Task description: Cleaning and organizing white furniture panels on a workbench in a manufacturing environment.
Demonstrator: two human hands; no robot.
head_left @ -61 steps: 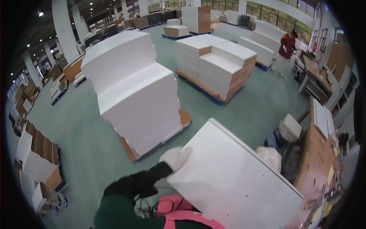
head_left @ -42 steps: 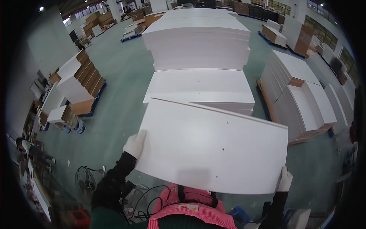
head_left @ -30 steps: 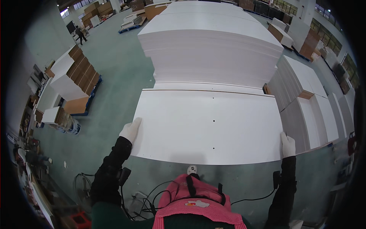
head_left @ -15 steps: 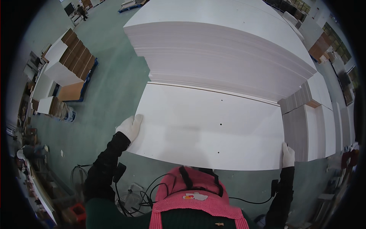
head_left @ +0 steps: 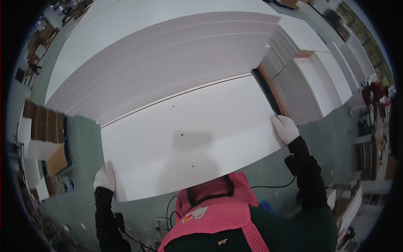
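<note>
A wide white panel [head_left: 147, 145] with several small dark holes lies in front of me, its far long edge along the foot of a tall stack of white boards [head_left: 168, 63]. In a white glove, my left hand [head_left: 105, 176] grips the panel's left edge near its front corner, thumb on top and fingers out of sight. My right hand [head_left: 286, 128], gloved too, grips the right edge near the front, with its fingers partly hidden. A shadow falls over the panel's middle.
At right, beyond a dark gap with a wooden strip [head_left: 270, 86], stand more stacked boards [head_left: 300, 86]. Brown-edged boards [head_left: 42, 122] are piled at far left. A black cable [head_left: 273, 186] hangs by my right arm. Another person [head_left: 373, 92] is at far right.
My view has turned, so the panel and stack now slant the other way. Between the panel's right edge and the neighbouring boards a dark gap now shows. Both hands still grip the panel.
</note>
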